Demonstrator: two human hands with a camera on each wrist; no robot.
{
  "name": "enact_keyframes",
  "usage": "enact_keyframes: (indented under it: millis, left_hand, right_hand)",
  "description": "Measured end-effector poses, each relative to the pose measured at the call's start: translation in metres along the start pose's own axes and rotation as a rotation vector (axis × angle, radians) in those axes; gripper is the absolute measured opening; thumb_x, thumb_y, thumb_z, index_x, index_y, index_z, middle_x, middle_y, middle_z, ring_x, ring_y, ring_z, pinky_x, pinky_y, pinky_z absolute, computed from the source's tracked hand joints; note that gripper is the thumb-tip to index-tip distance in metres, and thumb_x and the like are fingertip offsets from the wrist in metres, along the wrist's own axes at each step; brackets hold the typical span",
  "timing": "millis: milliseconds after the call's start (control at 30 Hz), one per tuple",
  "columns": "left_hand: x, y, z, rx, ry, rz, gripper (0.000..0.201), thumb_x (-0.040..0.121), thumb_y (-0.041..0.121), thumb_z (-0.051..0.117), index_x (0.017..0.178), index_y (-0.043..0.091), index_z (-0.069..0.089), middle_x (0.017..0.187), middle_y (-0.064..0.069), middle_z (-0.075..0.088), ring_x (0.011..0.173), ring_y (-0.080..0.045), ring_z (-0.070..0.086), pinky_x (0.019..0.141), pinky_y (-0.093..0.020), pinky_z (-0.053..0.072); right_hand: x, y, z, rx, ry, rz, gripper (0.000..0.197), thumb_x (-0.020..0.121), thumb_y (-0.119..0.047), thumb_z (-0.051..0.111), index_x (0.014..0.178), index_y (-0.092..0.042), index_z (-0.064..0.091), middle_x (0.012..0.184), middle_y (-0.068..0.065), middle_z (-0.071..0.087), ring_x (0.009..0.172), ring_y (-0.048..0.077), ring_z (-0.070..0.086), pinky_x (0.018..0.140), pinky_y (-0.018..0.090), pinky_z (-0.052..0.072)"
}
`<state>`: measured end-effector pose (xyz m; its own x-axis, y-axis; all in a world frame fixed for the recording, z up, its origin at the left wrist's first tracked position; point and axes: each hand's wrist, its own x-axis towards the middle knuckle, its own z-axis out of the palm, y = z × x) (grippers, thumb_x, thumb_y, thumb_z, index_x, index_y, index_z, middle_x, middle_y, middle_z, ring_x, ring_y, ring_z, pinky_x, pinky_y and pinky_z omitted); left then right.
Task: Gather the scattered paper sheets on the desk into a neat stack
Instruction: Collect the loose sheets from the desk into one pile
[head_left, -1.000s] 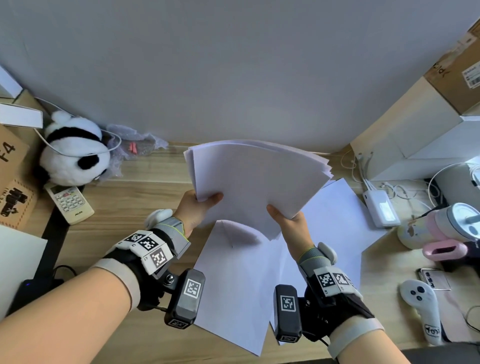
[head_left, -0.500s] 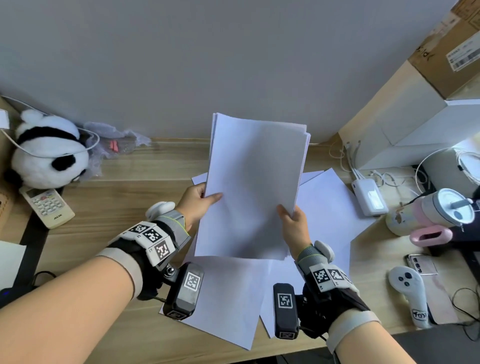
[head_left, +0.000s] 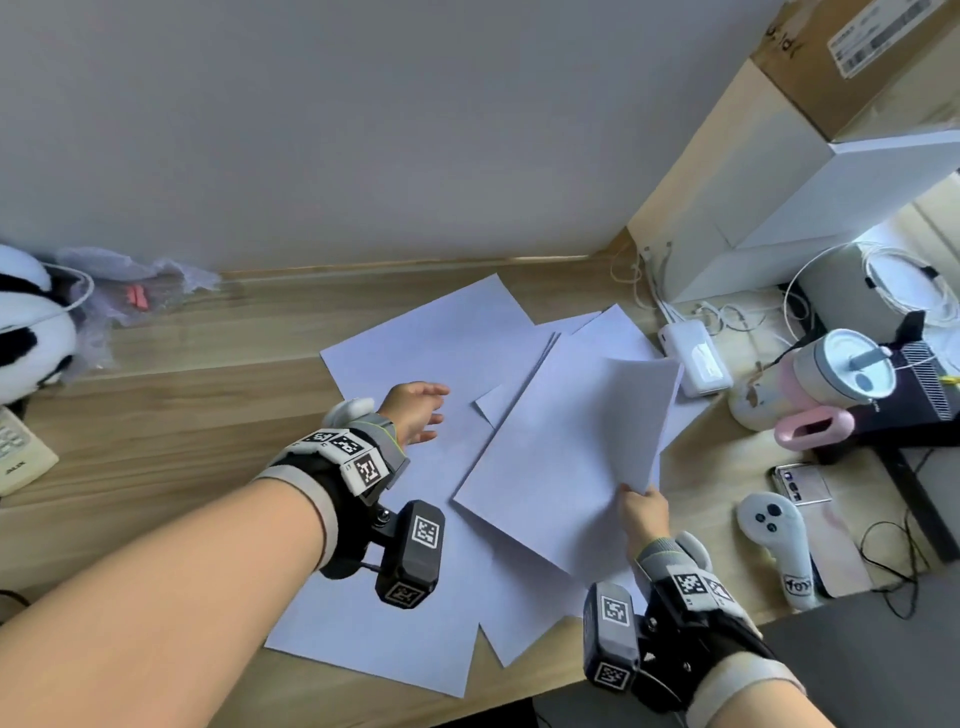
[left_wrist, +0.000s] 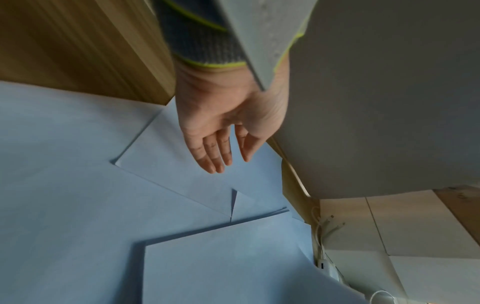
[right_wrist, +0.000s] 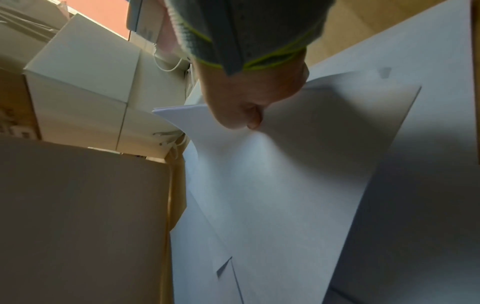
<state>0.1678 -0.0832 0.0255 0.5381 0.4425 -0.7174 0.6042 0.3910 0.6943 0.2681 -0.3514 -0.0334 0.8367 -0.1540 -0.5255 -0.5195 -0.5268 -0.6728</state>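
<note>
Grey wall behind, wooden worktop (head_left: 171, 415) below, cluttered at both ends: plush panda (head_left: 26, 327) far left, pink-handled tumbler (head_left: 831, 384), white power bank (head_left: 693, 356) and game controller (head_left: 774, 540) to the right. White paper sheets (head_left: 426, 343) lie fanned and overlapping across the middle, corners at all angles, not yet squared. Right hand (head_left: 641, 512) pinches the near edge of a small held bundle (head_left: 576, 452), thumb on top; far end droops and curls toward the power bank. Paper judged light, limp, slick sheet on sheet, easily creased; one-edge hold lets it sag, so better taken at opposite edges, or loose sheets slid flat by a corner. Left hand (head_left: 415, 410) is empty, fingers straight and relaxed, palm down just above the far-left sheet; contact cannot be told. Likely next: draw that sheet toward the bundle.
</note>
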Motion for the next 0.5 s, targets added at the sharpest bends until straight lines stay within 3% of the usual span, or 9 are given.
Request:
enact_keyframes:
  millis: [100, 167, 267, 333, 433, 500]
  left_hand:
    - [0.014, 0.000, 0.015, 0.008, 0.024, -0.048, 0.032, 0.093, 0.008, 0.046, 0.123, 0.009, 0.057, 0.082, -0.001, 0.052, 0.068, -0.013, 0.050, 0.061, -0.023, 0.042]
    - [0.019, 0.000, 0.020, -0.002, 0.034, -0.073, 0.029, 0.092, 0.008, 0.049, 0.120, 0.013, 0.055, 0.079, -0.002, 0.052, 0.063, -0.011, 0.047, 0.060, -0.023, 0.041]
    - [0.028, 0.002, 0.031, -0.013, 0.043, -0.089, 0.014, 0.090, 0.007, 0.053, 0.101, 0.015, 0.052, 0.072, -0.003, 0.050, 0.059, -0.012, 0.046, 0.058, -0.023, 0.039]
    - [0.033, 0.005, 0.040, -0.009, 0.029, -0.096, 0.005, 0.090, 0.009, 0.055, 0.091, 0.013, 0.053, 0.068, -0.003, 0.051, 0.058, -0.014, 0.046, 0.057, -0.022, 0.038]
    - [0.040, 0.006, 0.054, 0.041, 0.002, -0.093, 0.009, 0.090, 0.011, 0.057, 0.100, 0.011, 0.056, 0.068, -0.004, 0.055, 0.054, -0.012, 0.055, 0.053, -0.019, 0.040]
    - [0.043, 0.003, 0.060, 0.078, 0.008, -0.087, 0.018, 0.091, 0.006, 0.054, 0.108, 0.010, 0.055, 0.068, -0.005, 0.056, 0.038, -0.008, 0.060, 0.042, -0.016, 0.043]
  right_hand:
    - [0.003, 0.009, -0.003, 0.024, -0.016, 0.019, 0.030, 0.086, 0.002, 0.043, 0.110, -0.007, 0.057, 0.088, 0.013, 0.054, 0.079, 0.025, 0.048, 0.071, 0.033, 0.038]
    - [-0.002, 0.009, -0.003, 0.036, -0.021, 0.003, 0.028, 0.086, 0.003, 0.042, 0.107, -0.007, 0.058, 0.084, 0.012, 0.055, 0.075, 0.025, 0.049, 0.066, 0.032, 0.039]
    - [-0.003, 0.010, -0.005, 0.053, -0.049, 0.017, 0.024, 0.086, 0.003, 0.042, 0.101, -0.009, 0.057, 0.068, 0.005, 0.051, 0.060, 0.021, 0.043, 0.063, 0.031, 0.038]
    - [-0.002, 0.010, -0.007, 0.063, -0.076, 0.035, 0.024, 0.086, 0.002, 0.042, 0.101, -0.010, 0.056, 0.066, 0.003, 0.049, 0.058, 0.019, 0.041, 0.062, 0.030, 0.037]
    - [-0.003, 0.009, -0.008, 0.107, -0.083, 0.031, 0.025, 0.087, 0.005, 0.040, 0.103, -0.008, 0.055, 0.069, 0.002, 0.050, 0.059, 0.015, 0.041, 0.055, 0.025, 0.035]
    - [-0.004, 0.007, -0.008, 0.138, -0.082, 0.025, 0.025, 0.088, 0.006, 0.040, 0.104, -0.007, 0.056, 0.074, 0.005, 0.053, 0.062, 0.017, 0.044, 0.054, 0.022, 0.039]
